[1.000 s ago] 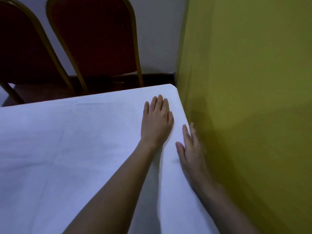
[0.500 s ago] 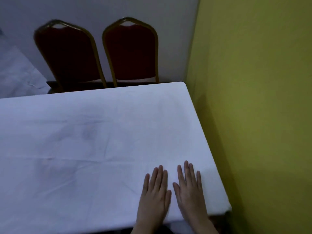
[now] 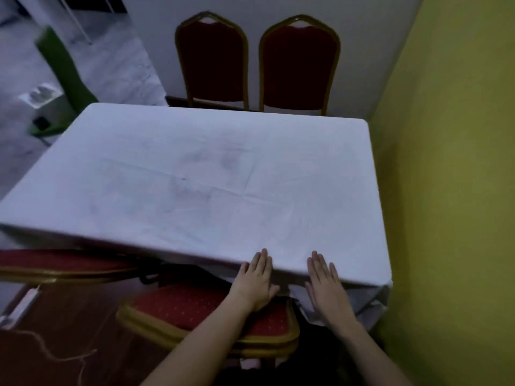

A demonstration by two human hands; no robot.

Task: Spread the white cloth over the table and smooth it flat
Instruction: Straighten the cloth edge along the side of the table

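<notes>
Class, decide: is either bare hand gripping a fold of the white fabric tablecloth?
No: the left hand and right hand lie flat, fingers straight, at the near edge of the white fabric tablecloth.

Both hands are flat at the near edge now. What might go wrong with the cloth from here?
The left hand and right hand press the white cloth at the near edge; pulling toward the body may drag it off-centre.
The fold creases cross the middle, away from both hands, and may be left in.
The near-right corner hangs bunched beside the yellow wall and may end up rumpled.
</notes>
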